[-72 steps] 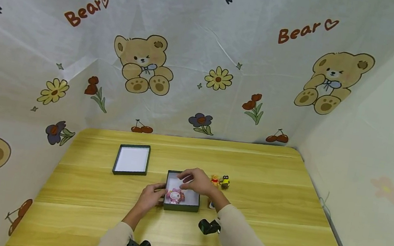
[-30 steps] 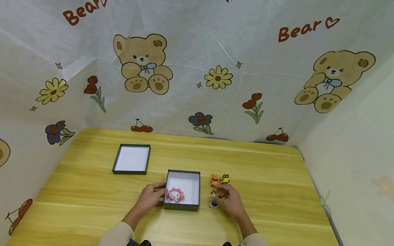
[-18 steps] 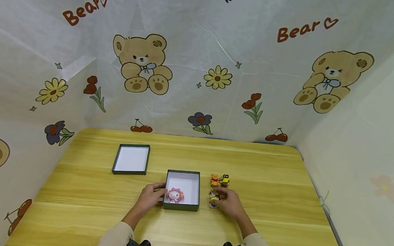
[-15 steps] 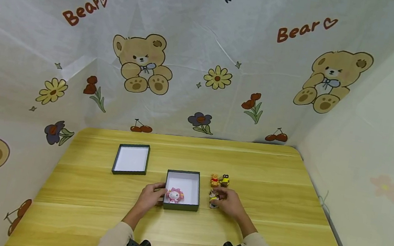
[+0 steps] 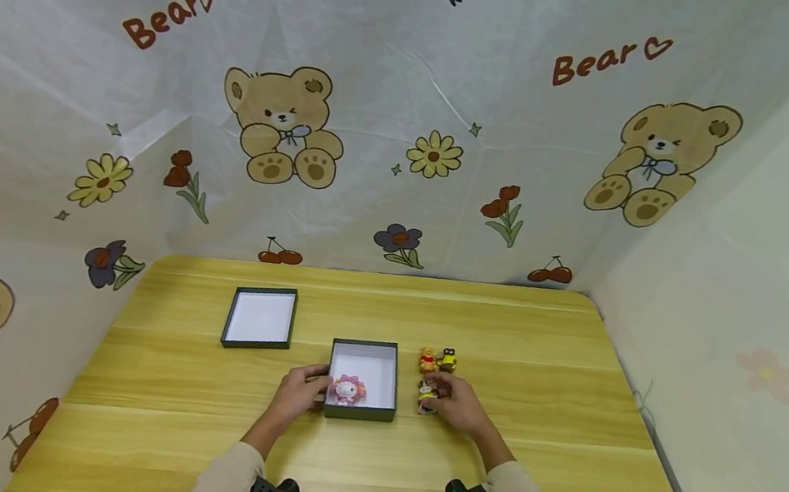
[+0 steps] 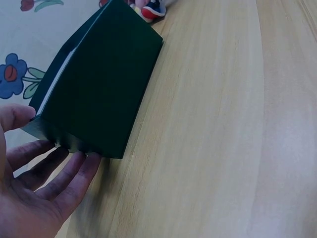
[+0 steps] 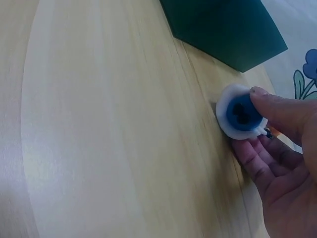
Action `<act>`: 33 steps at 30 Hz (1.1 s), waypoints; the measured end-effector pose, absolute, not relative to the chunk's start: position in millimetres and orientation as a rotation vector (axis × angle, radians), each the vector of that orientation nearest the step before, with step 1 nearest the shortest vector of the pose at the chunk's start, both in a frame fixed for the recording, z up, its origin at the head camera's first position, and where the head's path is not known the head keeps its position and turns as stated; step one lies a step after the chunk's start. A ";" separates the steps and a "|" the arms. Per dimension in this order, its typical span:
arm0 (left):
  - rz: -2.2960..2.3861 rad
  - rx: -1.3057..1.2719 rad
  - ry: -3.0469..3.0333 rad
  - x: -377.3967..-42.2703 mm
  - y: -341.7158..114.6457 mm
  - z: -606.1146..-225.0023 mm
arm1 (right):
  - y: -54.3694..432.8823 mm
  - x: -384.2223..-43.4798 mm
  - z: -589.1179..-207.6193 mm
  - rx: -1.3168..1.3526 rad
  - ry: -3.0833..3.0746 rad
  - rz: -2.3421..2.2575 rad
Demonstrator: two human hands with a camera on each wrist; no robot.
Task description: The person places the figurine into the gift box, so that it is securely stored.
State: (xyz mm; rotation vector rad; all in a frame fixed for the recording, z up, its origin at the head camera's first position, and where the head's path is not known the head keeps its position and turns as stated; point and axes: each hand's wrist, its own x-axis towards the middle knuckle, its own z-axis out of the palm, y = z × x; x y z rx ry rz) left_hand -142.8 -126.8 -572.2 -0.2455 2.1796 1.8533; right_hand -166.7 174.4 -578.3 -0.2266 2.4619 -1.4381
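My left hand (image 5: pixel 299 391) holds the left side of a dark green box (image 5: pixel 359 414), with its thumb at the rim and fingertips against the outer wall. In the white-lined box lies a pink figurine (image 5: pixel 347 391), near the front left corner. Right of the box, my right hand (image 5: pixel 459 404) pinches a small figurine (image 5: pixel 426 396) between thumb and fingers. The right wrist view shows this figurine's round blue part (image 7: pixel 244 113) with dark spots and a white border, low over the table.
Just beyond my right hand stand an orange-and-red bear figurine (image 5: pixel 427 360) and a yellow-and-black figurine (image 5: pixel 447 360). The box lid (image 5: pixel 255 344) lies white side up at the back left of the wooden table (image 5: pixel 505 320). A printed cloth (image 5: pixel 382 68) hangs behind.
My right hand has come out from over the box to the figurine on its right and taken hold of it. The figurine's visible side has changed from blue to yellowish. My left hand has stayed.
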 end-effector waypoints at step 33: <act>1.830 -0.236 2.190 -143.9 -130.1 -573.5 | 179.4 -173.1 -565.6 -0.154 2.272 -1.634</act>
